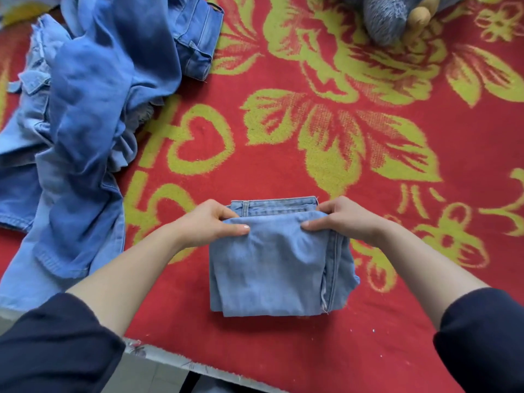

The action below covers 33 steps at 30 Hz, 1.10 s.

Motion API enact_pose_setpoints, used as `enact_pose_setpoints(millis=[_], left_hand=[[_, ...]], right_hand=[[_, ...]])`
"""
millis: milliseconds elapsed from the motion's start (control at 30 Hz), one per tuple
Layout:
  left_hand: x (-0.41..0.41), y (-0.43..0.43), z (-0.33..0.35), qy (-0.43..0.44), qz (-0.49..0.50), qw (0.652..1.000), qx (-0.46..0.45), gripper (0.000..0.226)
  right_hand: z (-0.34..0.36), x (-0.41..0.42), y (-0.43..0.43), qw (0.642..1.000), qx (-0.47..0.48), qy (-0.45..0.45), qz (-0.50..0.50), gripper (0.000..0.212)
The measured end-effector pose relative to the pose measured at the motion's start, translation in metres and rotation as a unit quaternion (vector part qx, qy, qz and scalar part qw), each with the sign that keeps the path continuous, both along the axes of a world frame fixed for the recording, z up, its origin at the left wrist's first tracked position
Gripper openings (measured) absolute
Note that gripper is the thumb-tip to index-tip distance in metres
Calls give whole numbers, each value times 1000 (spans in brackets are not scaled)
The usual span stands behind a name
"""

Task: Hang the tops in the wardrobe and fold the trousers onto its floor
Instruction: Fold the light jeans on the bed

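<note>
We see the folded jeans (pixel 272 259) as pale blue denim, matt, with a fine woven grain and raised stitched seams. The red and yellow-green blanket (pixel 368 171) shows a rough, looped pile, also matt. The heap of denim clothes (pixel 85 123) looks like softer, washed cloth. The grey plush toy (pixel 388 18) is fuzzy, and the dark sleeves (pixel 56 350) are smooth, matt cloth.

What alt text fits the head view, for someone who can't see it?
The left hand and right hand pinch the far edge of folded light-blue jeans lying on a red blanket with yellow-green flowers. A heap of denim clothes lies to the left.
</note>
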<state>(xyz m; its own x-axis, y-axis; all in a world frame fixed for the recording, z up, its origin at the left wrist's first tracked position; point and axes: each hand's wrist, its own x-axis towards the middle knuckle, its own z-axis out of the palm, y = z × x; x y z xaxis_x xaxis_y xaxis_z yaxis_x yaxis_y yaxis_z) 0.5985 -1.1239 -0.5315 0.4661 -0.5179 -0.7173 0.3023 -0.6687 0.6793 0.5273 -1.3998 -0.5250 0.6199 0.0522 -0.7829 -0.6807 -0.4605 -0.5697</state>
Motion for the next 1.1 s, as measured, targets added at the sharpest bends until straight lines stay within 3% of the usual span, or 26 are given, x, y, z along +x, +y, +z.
enact_pose_setpoints(millis=[133,333,400,500,533,600,667,833,900,1000,1100], left_hand=[[9,-15,-24,-125,20,991,50,29],[13,-26,-62,-337,26,933,121,10],[13,-27,-69,-385,1,912,141,26],[11,-34,-74,-451,-102,875,146,45],[10,-37,-76,-452,-139,869,143,45],[7,-41,-78,-389,-166,895,141,42],[5,-42,-78,-308,-150,927,151,44],[10,-44,-67,-191,-170,946,198,49],[11,-42,-59,-143,-153,959,189,41],[0,-33,-48,-61,-88,984,141,26],[-22,-19,-30,-65,-43,993,94,24]], right_hand=[[-21,17,4,991,-91,-98,28,23],[-48,24,1,960,-191,-207,1,12],[-52,28,3,950,-217,-225,26,26],[-57,31,14,943,-229,-193,147,63],[-61,32,17,935,-238,-179,194,69],[-67,33,21,927,-244,-142,248,69],[-70,35,21,930,-237,-124,252,66],[-71,38,27,939,-232,-91,236,64],[-70,39,30,943,-235,-52,228,65],[-59,33,33,950,-218,-14,224,43],[-38,11,36,951,-204,-56,225,29]])
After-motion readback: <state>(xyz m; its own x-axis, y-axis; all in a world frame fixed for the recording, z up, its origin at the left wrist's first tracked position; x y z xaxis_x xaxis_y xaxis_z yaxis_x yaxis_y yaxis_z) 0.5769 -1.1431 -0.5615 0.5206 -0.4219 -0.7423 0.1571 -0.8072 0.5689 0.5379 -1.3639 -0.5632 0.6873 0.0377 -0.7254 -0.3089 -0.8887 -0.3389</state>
